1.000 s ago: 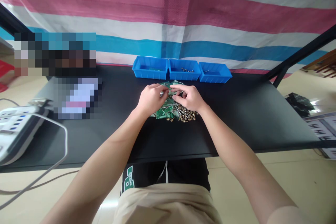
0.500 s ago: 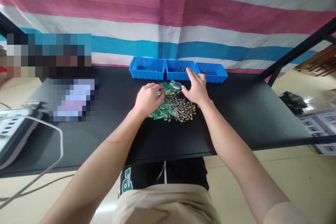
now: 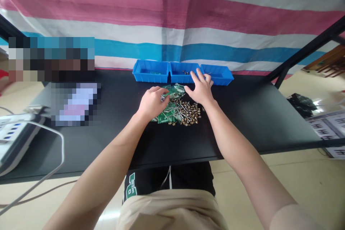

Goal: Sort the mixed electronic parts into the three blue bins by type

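Note:
Near the pile's left side, my left hand (image 3: 152, 103) is curled around a few small silver screws (image 3: 163, 97). My right hand (image 3: 201, 89) has its fingers spread above the front walls of the middle blue bin (image 3: 179, 79) and the right blue bin (image 3: 223, 80); nothing shows in its grip. Between and below the hands lies a heap of brass-headed screws (image 3: 191, 113), with small green plastic packets (image 3: 168, 115) on its left. Some small brass-coloured pieces are in the middle bin. Greenish packets partly show inside the left blue bin (image 3: 151, 78).
The black table (image 3: 256, 115) carries a blurred-out phone-like object (image 3: 78, 102) and a white device with a cable (image 3: 16, 133) at left. A striped sheet (image 3: 121, 32) hangs behind the bins. Black frame posts (image 3: 304, 48) slant at the sides.
My right hand's fingers have spread wider and the hand has shifted slightly, staying by the bins. My left hand keeps its place and its hold on the screws.

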`<action>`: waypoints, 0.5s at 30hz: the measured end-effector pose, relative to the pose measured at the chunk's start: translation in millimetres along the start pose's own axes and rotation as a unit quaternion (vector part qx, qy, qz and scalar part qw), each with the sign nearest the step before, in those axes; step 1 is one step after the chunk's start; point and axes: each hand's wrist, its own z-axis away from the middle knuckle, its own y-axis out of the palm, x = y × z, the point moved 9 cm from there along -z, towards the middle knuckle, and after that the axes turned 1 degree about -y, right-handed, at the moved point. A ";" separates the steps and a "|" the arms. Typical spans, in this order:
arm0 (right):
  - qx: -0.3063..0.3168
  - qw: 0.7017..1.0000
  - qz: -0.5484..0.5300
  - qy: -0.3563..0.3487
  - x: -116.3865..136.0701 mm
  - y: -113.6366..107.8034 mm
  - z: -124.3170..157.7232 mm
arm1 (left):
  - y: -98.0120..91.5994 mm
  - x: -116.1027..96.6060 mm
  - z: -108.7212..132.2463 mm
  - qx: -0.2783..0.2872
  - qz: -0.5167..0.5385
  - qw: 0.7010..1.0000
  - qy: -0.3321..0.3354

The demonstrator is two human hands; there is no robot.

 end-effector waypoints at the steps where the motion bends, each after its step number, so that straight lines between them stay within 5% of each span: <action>1: -0.005 1.000 -0.010 -0.009 3.5 -3.2 0.8 | 0.1 -0.2 0.0 0.001 -0.002 1.000 0.001; 5: 0.028 0.994 -0.070 -0.079 27.4 -12.8 6.8 | 3.7 -0.7 -0.2 0.019 -0.011 1.000 0.005; 11: 0.223 0.971 -0.057 -0.068 44.9 4.7 27.0 | 12.1 -0.6 1.5 0.041 -0.011 0.999 0.022; 15: 0.244 0.965 -0.063 -0.074 49.9 11.9 30.6 | 14.6 0.0 2.3 0.046 -0.016 0.998 0.029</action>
